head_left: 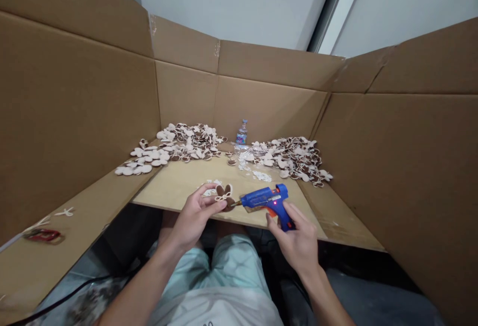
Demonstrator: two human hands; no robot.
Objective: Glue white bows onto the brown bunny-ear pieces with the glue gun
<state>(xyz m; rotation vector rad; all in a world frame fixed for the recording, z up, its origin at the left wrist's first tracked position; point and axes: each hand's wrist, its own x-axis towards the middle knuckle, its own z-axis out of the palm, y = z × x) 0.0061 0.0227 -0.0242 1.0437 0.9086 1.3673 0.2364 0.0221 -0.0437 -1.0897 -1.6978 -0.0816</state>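
My left hand pinches a small brown ear-shaped piece with a white bow just above the near edge of a wooden board. The nozzle of a blue glue gun touches that piece from the right. My right hand wraps the gun's handle, a red light glowing on its side. Both hands hover over my lap, close to the board's front edge.
Two heaps of white and brown ear pieces lie at the back, one left and one right. A water bottle stands between them. Loose white bows lie mid-board. Cardboard walls enclose the space. A red tool lies far left.
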